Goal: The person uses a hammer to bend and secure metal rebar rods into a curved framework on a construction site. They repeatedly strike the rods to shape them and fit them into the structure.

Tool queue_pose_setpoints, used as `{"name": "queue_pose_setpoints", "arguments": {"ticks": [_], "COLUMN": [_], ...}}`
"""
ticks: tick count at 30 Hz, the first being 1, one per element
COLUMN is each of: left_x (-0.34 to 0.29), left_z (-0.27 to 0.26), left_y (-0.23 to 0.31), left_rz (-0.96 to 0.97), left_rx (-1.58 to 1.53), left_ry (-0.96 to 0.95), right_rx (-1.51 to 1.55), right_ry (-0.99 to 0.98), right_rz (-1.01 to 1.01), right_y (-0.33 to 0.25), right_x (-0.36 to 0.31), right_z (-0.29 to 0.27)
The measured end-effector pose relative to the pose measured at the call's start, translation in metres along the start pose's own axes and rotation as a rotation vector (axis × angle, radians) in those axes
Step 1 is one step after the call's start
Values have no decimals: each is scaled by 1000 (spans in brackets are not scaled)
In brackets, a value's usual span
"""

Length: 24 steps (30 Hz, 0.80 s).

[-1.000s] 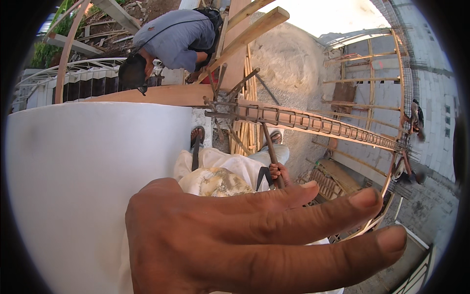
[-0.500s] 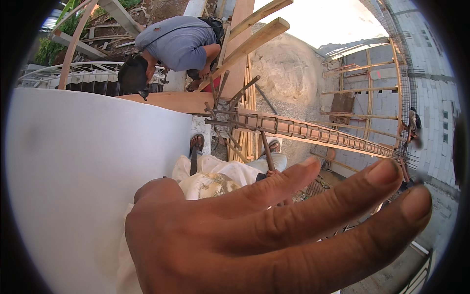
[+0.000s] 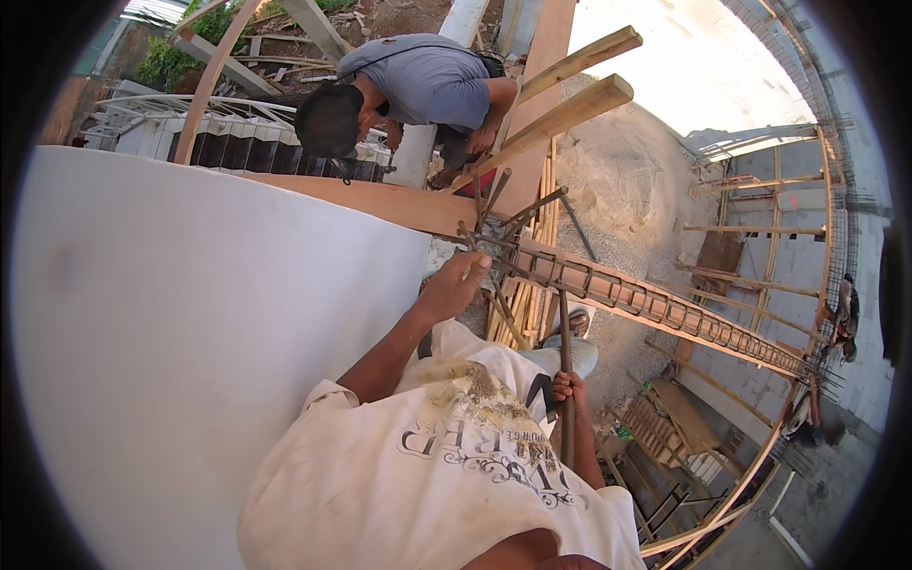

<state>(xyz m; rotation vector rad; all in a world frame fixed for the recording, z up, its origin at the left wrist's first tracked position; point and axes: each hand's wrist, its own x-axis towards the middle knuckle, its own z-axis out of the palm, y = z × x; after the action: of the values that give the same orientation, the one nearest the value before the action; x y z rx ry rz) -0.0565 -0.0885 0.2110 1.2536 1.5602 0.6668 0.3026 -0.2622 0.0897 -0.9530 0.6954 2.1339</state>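
Observation:
My left hand (image 3: 454, 287) reaches to the corner of the white wall (image 3: 190, 285), its visible fingers stretched out beside the rusty rebar ends (image 3: 489, 204). Whether it touches them is hard to make out. My right hand (image 3: 569, 388) is closed round a long brown metal bar (image 3: 567, 347). The bar's upper end meets the rebar cage (image 3: 608, 285), which lies in a wooden beam form (image 3: 684, 318). My stained pale shirt (image 3: 446, 456) fills the lower middle.
A co-worker (image 3: 418, 81) in a grey-blue shirt and dark cap bends over planks beyond the wall. Two timbers (image 3: 570, 104) slant up near the rebar. A sand pile (image 3: 627, 171) lies far below. At right stand a block wall and wooden framing (image 3: 760, 228).
My left hand has moved from close before the camera to the rebar at the wall corner. The view has shifted, showing my shirt and right hand more fully.

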Motion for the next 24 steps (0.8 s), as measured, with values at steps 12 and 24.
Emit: {"name": "queue_pose_setpoints", "arguments": {"ticks": [12, 24], "left_x": [1, 6], "left_z": [37, 38], "left_y": [-35, -35], "left_rz": [166, 106], "left_rx": [-219, -368], "left_ry": [-241, -288], "right_rx": [-41, -124], "right_ry": [64, 85], "right_rz": [-54, -34], "right_y": [6, 4], "right_x": [-8, -7], "right_z": [16, 17]}}
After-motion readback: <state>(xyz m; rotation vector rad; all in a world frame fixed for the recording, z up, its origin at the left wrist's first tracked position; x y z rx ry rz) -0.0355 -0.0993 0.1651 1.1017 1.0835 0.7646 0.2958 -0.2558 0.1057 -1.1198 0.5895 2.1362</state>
